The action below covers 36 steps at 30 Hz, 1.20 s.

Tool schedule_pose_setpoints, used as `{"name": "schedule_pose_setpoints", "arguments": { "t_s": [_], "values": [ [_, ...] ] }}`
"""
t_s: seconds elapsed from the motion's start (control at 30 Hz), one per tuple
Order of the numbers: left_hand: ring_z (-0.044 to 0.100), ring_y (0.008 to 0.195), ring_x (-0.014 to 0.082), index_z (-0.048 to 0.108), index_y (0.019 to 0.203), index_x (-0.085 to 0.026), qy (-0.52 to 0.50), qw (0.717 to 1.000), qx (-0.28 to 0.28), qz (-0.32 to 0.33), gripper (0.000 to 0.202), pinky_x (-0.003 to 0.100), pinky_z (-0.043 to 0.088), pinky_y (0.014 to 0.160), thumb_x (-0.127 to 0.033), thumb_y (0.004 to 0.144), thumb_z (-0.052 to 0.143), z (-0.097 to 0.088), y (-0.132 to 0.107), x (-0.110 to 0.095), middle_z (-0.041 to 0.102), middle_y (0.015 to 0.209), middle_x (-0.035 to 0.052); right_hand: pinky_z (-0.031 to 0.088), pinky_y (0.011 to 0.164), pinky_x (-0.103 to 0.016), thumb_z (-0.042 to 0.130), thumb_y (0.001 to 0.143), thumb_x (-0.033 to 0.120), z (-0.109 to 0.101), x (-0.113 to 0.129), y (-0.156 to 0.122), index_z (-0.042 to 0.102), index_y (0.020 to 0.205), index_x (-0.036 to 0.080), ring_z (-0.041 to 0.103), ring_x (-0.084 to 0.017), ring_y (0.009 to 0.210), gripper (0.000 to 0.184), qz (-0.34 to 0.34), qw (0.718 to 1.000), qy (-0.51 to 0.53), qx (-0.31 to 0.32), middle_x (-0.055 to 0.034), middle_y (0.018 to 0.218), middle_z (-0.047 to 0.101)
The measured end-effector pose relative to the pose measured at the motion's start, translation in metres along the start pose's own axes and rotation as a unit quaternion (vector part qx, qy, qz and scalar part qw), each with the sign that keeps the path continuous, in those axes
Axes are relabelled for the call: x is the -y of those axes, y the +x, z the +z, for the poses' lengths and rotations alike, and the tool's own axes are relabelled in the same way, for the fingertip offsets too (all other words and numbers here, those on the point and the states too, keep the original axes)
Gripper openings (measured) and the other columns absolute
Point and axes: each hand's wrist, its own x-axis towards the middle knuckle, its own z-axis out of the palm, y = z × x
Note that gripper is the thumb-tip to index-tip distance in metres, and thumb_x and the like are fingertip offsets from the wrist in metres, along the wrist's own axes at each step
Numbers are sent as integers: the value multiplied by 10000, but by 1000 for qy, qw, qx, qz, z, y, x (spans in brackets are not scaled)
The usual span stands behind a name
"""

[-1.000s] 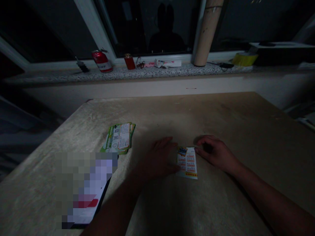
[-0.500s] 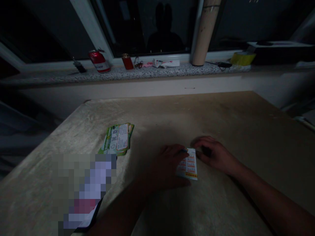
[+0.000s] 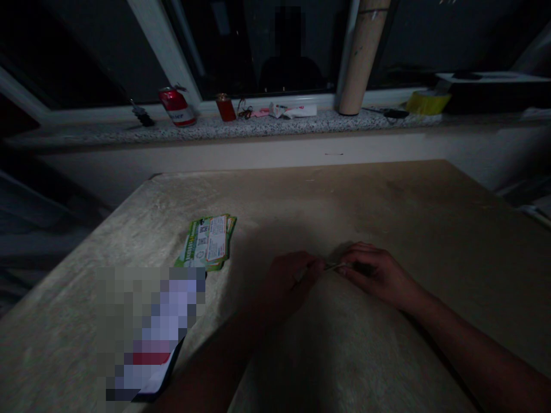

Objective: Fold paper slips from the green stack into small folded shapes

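My left hand (image 3: 295, 281) and my right hand (image 3: 374, 272) are close together above the middle of the table, fingertips almost meeting. Between them shows the thin pale edge of a small printed card (image 3: 333, 265), seen nearly edge-on, so its face is hidden. Both hands are closed in a pinch on it. A dark patch lies inside the curl of my right fingers; I cannot make out whether it is an object or shadow. Left of my hands lies a stack of green and white printed cards (image 3: 206, 244) with square codes.
A phone (image 3: 172, 321), largely blurred out, lies on the pale table (image 3: 129, 229) below the stack. On the speckled windowsill (image 3: 258, 129) stand a red can (image 3: 176, 108), a red jar (image 3: 226, 108), crumpled paper (image 3: 293, 110), a cardboard tube (image 3: 361, 63) and yellow tape (image 3: 427, 103).
The small card's printed face, visible on the table under my left hand before, has turned edge-on between both hands. My left fingers have closed, and my right fingertips have come onto the card.
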Motion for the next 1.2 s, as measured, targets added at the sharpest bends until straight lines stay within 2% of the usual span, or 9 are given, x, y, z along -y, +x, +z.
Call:
{"name": "schedule_pose_setpoints", "arguments": {
  "t_s": [0.13, 0.2, 0.3, 0.4, 0.53, 0.63, 0.8, 1.0, 1.2],
  "values": [
    [686, 804, 182, 725, 1053, -190, -110, 985, -94, -93, 245, 283, 531, 727, -340, 862, 696, 1, 3, 5, 729, 850, 15, 574, 749, -324, 686, 920, 361, 7, 5, -4, 704, 983, 234, 706, -191, 807, 143, 106, 988, 109, -27, -28, 885, 754],
    [668, 742, 165, 683, 1167, -201, -123, 975, -108, -149, 332, 263, 522, 650, -305, 852, 691, 6, 5, 11, 694, 827, -1, 581, 714, -312, 716, 892, 386, 10, 4, -5, 677, 1069, 236, 698, -181, 750, 235, 140, 978, 151, -24, -2, 803, 735],
    [646, 695, 161, 640, 1259, -235, -52, 980, -93, -169, 401, 279, 523, 650, -292, 865, 681, 14, 8, 21, 658, 781, -21, 572, 656, -294, 712, 893, 392, 12, 2, -6, 602, 1270, 238, 669, -161, 661, 422, 159, 977, 139, -6, 38, 713, 686],
    [675, 881, 211, 623, 1290, -247, 62, 985, -80, -140, 433, 368, 545, 846, -286, 866, 702, 19, 10, 30, 711, 941, 22, 544, 620, -294, 702, 903, 393, 8, 1, -5, 582, 1341, 236, 655, -165, 643, 480, 147, 989, 26, 8, 39, 696, 673],
    [642, 1124, 243, 581, 1330, -227, 111, 985, -92, -96, 413, 432, 490, 1029, -242, 921, 630, 18, 10, 39, 699, 1196, 69, 534, 720, -336, 708, 902, 403, 2, -2, -6, 615, 1321, 237, 671, -194, 736, 460, 97, 990, -104, -20, 23, 709, 678],
    [618, 1184, 253, 592, 1306, -209, 137, 984, -83, -79, 368, 448, 468, 1063, -242, 940, 599, 13, 8, 41, 674, 1268, 87, 526, 757, -347, 689, 921, 385, 0, -4, -5, 670, 1217, 232, 664, -188, 734, 334, 63, 991, -115, -24, 15, 718, 677],
    [559, 1260, 281, 641, 1248, -218, 196, 980, -19, -31, 382, 469, 407, 1115, -338, 889, 695, 11, 2, 31, 650, 1317, 94, 525, 774, -367, 679, 929, 345, 0, -6, -1, 701, 987, 228, 671, -207, 789, 133, 29, 990, -132, -29, -26, 814, 712],
    [504, 1326, 293, 656, 1263, -216, 214, 973, 89, 8, 481, 476, 341, 1159, -403, 834, 767, 11, -2, 20, 575, 1436, 105, 546, 822, -405, 719, 906, 368, 2, -13, -2, 699, 1022, 244, 693, -244, 905, 170, 9, 989, -141, -40, -61, 975, 753],
    [502, 1325, 291, 665, 1264, -209, 213, 972, 104, 1, 508, 471, 349, 1147, -416, 818, 792, 9, -2, 22, 565, 1451, 100, 526, 920, -457, 788, 845, 400, 10, -15, -1, 711, 1055, 251, 677, -272, 1017, 268, 13, 988, -151, -39, -73, 1087, 743]
  ]
}}
